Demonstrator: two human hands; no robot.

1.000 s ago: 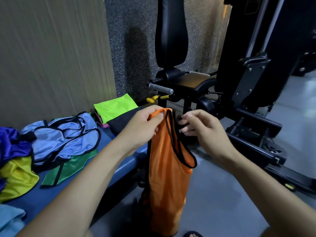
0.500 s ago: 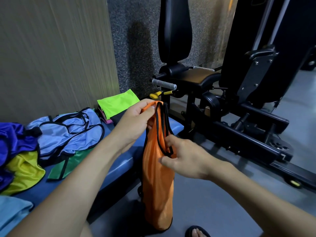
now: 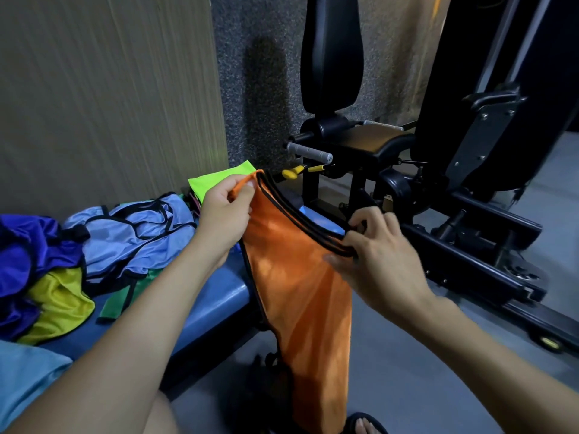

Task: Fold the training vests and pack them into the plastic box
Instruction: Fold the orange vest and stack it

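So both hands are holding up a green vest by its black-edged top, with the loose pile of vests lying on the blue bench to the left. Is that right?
Not quite: the vest held up is orange, not green. The head view shows the left hand and right hand gripping the orange vest along its black-edged top. The rest stands: the loose pile of vests lies on the blue bench to the left.

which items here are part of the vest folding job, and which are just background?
Job:
orange vest, pinched by left hand and right hand
light blue vest
purple vest
yellow vest
green vest
folded neon green vest

Background:
blue bench
black gym machine
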